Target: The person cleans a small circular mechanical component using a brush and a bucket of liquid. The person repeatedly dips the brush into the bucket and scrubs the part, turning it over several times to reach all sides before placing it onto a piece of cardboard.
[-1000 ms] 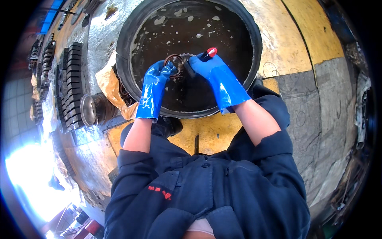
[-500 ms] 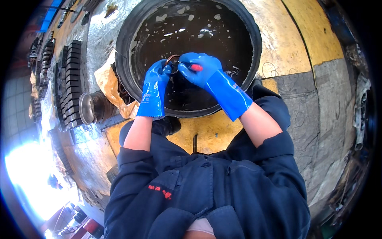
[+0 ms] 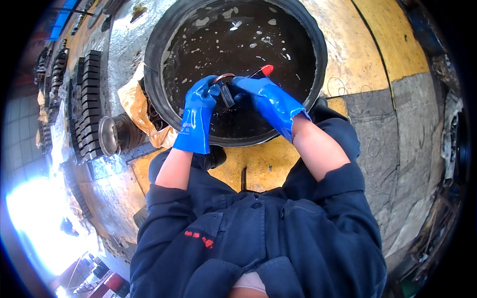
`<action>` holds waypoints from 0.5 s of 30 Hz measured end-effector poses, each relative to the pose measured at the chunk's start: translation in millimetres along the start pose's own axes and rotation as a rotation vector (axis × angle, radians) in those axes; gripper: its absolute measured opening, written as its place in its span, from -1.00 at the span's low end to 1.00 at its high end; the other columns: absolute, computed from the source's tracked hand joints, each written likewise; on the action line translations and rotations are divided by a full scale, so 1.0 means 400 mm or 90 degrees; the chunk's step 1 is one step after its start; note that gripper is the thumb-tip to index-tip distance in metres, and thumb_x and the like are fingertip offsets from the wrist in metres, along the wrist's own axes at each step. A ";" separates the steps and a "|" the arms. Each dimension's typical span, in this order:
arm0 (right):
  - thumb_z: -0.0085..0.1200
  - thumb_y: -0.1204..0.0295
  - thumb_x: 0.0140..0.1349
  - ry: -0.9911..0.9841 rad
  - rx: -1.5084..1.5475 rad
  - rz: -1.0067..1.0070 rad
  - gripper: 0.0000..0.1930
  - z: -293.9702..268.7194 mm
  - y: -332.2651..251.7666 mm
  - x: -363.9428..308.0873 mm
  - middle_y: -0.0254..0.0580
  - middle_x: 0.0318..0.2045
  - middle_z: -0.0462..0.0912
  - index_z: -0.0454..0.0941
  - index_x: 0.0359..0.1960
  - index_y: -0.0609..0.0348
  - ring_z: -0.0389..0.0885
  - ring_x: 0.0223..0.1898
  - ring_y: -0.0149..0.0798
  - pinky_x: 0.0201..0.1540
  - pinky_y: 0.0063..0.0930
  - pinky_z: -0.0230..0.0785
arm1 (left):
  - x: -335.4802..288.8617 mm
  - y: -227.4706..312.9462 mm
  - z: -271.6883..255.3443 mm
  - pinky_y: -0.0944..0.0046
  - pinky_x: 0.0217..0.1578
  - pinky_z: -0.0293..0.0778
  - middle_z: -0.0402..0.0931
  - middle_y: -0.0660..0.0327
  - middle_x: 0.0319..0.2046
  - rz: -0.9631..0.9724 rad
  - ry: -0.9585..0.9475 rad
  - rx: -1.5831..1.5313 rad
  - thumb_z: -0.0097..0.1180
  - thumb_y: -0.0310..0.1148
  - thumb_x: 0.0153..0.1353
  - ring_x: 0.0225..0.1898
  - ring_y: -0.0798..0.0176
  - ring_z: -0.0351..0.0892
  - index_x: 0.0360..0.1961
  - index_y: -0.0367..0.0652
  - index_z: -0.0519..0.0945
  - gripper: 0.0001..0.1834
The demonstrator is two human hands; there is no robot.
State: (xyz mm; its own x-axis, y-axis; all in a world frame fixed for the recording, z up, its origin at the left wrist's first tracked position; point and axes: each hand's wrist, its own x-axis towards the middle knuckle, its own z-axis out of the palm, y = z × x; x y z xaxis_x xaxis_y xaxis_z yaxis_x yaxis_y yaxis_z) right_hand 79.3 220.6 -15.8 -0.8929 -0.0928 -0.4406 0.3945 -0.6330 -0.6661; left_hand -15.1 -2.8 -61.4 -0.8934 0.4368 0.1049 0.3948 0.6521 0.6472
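Noted, well left of the basin [image 3: 154,59], a row of dark segmented parts [image 3: 91,107]. Saw, beside the basin's lower left side, a metal cylinder [image 3: 126,134] lying down, and a crumpled tan wrapper [image 3: 133,102] close against the basin's left edge. Held the blue-gloved left hand [image 3: 201,94] over the left part of the basin, pinching a brownish ring [image 3: 223,77]. Found the ring raised near the middle of the basin, between both hands, above the dark liquid [image 3: 293,59]. Made out a dark block [image 3: 227,95] just below the ring, also over the basin, perhaps the tool's head; could not tell whether touching the ring. Clasped a red-tipped tool [image 3: 267,69] in the right hand [image 3: 256,89], likewise blue-gloved, over the right part of the basin, with the handle end slanting toward the basin's far right side. Spotted grey matting [image 3: 372,119] right of the basin. Judged the step in hand to be scrubbing the ring over the liquid. Judged the next move to call for a firm left pinch, turning the ring to present another stretch to the tool, within the basin's edge.
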 end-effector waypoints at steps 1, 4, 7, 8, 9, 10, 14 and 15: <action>0.36 0.13 0.47 -0.011 0.034 0.030 -0.62 0.002 -0.035 -0.035 -0.19 -0.18 0.88 0.80 0.13 0.13 0.80 -0.12 -0.38 0.09 -0.46 0.60 | 0.001 0.016 -0.006 0.14 0.05 0.67 0.86 0.08 -0.04 -0.015 -0.001 -0.032 0.33 -0.30 0.53 0.00 0.12 0.83 0.19 -0.18 0.79 -0.69; 0.31 0.01 0.46 0.068 -0.252 -0.014 -0.56 -0.057 -0.044 0.048 -0.15 -0.21 0.88 0.83 0.05 0.12 0.82 -0.14 -0.28 0.07 -0.33 0.61 | 0.010 0.099 -0.053 0.20 0.06 0.65 0.86 0.10 0.03 -0.258 0.011 -0.296 0.33 -0.25 0.58 0.04 0.16 0.83 0.23 -0.22 0.77 -0.65; 0.27 -0.12 0.45 0.176 -0.604 -0.020 -0.50 -0.046 -0.056 0.081 -0.09 -0.26 0.87 0.87 -0.03 0.09 0.82 -0.18 -0.16 0.03 -0.21 0.62 | 0.009 0.089 -0.104 0.24 0.18 0.63 0.82 0.07 0.17 -0.330 -0.013 -0.439 0.25 -0.18 0.66 0.21 0.16 0.79 0.36 -0.26 0.66 -0.55; 0.28 -0.13 0.45 0.213 -0.699 -0.006 -0.50 -0.037 -0.064 0.076 -0.08 -0.27 0.87 0.87 -0.04 0.07 0.82 -0.20 -0.14 0.02 -0.21 0.63 | 0.008 0.090 -0.115 0.23 0.21 0.62 0.81 0.06 0.20 -0.348 -0.029 -0.475 0.23 -0.18 0.67 0.24 0.15 0.78 0.39 -0.26 0.63 -0.54; 0.27 -0.13 0.46 0.178 -0.675 -0.022 -0.50 -0.033 -0.063 0.074 -0.07 -0.28 0.86 0.87 -0.05 0.07 0.82 -0.22 -0.12 0.01 -0.20 0.63 | 0.001 0.089 -0.112 0.21 0.24 0.63 0.76 0.05 0.28 -0.293 -0.045 -0.564 0.18 -0.18 0.70 0.31 0.14 0.75 0.43 -0.24 0.60 -0.54; 0.26 -0.13 0.47 0.145 -0.651 -0.038 -0.50 -0.030 -0.059 0.074 -0.06 -0.28 0.86 0.86 -0.05 0.08 0.82 -0.23 -0.10 0.01 -0.20 0.63 | 0.005 0.087 -0.109 0.20 0.25 0.64 0.77 0.07 0.25 -0.301 -0.070 -0.594 0.17 -0.19 0.70 0.30 0.15 0.75 0.41 -0.25 0.61 -0.55; 0.25 -0.10 0.48 0.043 -0.567 -0.072 -0.52 -0.063 -0.010 0.119 -0.05 -0.27 0.86 0.84 -0.05 0.09 0.82 -0.21 -0.07 -0.01 -0.16 0.64 | 0.025 0.096 -0.086 0.17 0.24 0.64 0.80 0.12 0.21 -0.349 -0.143 -0.602 0.24 -0.16 0.66 0.27 0.15 0.77 0.33 -0.24 0.68 -0.57; 0.26 -0.08 0.48 0.042 -0.607 -0.047 -0.53 -0.058 -0.022 0.116 -0.05 -0.23 0.87 0.84 -0.03 0.08 0.84 -0.18 -0.07 -0.01 -0.16 0.65 | 0.030 0.094 -0.087 0.19 0.19 0.66 0.80 0.12 0.22 -0.350 -0.152 -0.512 0.29 -0.14 0.63 0.26 0.14 0.78 0.31 -0.23 0.70 -0.56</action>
State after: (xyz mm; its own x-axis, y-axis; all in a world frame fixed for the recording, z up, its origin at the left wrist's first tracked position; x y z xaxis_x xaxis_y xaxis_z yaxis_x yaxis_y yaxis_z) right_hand 39.6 239.7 -44.6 -0.9200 -0.0156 -0.3917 0.3746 0.2589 -0.8903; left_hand -18.4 5.5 -9.4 -0.8073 0.3713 -0.4588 -0.4001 0.2272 0.8879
